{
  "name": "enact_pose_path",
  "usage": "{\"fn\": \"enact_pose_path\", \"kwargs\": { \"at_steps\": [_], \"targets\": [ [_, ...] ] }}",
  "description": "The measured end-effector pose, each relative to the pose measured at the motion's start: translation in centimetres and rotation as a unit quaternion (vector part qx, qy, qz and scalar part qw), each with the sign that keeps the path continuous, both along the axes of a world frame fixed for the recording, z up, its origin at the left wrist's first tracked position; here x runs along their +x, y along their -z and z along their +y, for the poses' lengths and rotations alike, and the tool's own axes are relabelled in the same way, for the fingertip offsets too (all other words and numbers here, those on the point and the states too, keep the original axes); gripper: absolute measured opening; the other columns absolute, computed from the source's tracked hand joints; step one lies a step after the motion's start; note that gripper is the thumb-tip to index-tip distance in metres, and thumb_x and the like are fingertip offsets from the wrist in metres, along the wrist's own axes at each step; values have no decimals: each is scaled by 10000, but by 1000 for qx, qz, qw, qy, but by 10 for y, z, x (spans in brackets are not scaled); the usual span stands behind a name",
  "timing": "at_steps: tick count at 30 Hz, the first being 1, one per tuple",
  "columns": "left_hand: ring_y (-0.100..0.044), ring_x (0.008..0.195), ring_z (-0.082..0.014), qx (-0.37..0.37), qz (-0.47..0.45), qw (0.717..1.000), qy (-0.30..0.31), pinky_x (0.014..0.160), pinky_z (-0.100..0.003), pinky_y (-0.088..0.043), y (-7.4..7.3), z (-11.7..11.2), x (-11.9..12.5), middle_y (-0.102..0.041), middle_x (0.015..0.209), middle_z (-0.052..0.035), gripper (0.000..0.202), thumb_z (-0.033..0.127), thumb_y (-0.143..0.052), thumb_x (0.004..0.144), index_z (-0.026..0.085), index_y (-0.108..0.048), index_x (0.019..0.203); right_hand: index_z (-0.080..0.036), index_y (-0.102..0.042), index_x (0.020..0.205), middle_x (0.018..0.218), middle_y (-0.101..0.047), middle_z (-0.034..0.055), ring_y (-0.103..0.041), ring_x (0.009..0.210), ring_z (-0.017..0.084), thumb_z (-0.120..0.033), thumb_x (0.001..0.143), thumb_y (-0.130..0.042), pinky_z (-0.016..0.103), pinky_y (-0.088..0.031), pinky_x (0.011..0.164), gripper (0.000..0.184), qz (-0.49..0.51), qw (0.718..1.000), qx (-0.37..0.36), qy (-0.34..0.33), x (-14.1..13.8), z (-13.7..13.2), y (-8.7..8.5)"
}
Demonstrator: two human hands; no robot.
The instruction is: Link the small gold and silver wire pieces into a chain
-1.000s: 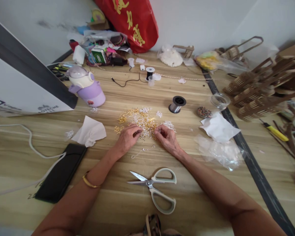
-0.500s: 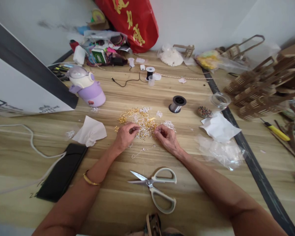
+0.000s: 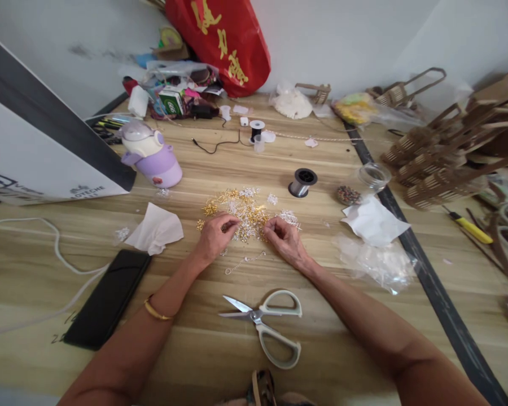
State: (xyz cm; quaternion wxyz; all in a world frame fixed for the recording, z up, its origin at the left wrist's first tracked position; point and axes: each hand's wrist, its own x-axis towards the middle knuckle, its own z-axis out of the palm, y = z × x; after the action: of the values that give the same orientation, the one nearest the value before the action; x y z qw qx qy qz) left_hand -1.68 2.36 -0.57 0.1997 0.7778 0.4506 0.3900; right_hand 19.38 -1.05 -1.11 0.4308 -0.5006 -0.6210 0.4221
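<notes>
A loose heap of small gold and silver jewellery findings (image 3: 248, 211) lies on the wooden table. My left hand (image 3: 215, 234) rests at its left edge, thumb and fingertips pinched together; whatever sits between them is too small to make out. At the heap's right edge my right hand (image 3: 284, 239) is curled in a similar pinch, its fingertips partly hidden. Below and between both hands lies a short silver chain (image 3: 245, 260) with a ring at one end. Nearer to me, a pair of scissors (image 3: 260, 317) lies with its blades apart.
A wire spool (image 3: 302, 182) stands behind the heap. Left are a purple bottle (image 3: 156, 160), a paper sheet (image 3: 156, 228) and a black wallet-like case (image 3: 108, 299). Clear plastic bags (image 3: 375, 262), a jar (image 3: 373, 177) and small woven baskets (image 3: 423, 163) stand at right.
The camera view has shifted slightly. Both hands keep nearly the same pinched pose over the heap, and the chain and scissors lie as before.
</notes>
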Motion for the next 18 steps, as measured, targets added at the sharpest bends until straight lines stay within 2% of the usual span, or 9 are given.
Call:
{"fn": "enact_pose_path", "kwargs": {
  "at_steps": [11,13,18],
  "targets": [
    [-626,723,-160,-12,19,1000,-13,724,-291,-489,-24,5,11,-700,780,-41,86,195,-603,820,159,-677,794,-170,-546,779,609,-498,-27,-424,530,96,-311,837,-536,230,-319,500,153,-8,1000,11,1,-1,0,-3],
    [-624,750,-170,-4,44,999,-14,744,-304,-480,-27,14,15,-702,792,-41,89,190,-598,821,165,-680,794,-170,-544,776,605,-497,-27,-425,530,97,-310,838,-530,231,-319,501,154,-7,1000,13,1,0,0,-2],
    [-593,840,-223,42,142,986,-75,820,-371,-448,-26,51,28,-692,846,-71,115,174,-579,818,169,-691,797,-174,-539,772,604,-491,-28,-423,537,100,-323,835,-534,231,-323,507,162,-11,1000,14,0,0,0,-2]
  ]
}}
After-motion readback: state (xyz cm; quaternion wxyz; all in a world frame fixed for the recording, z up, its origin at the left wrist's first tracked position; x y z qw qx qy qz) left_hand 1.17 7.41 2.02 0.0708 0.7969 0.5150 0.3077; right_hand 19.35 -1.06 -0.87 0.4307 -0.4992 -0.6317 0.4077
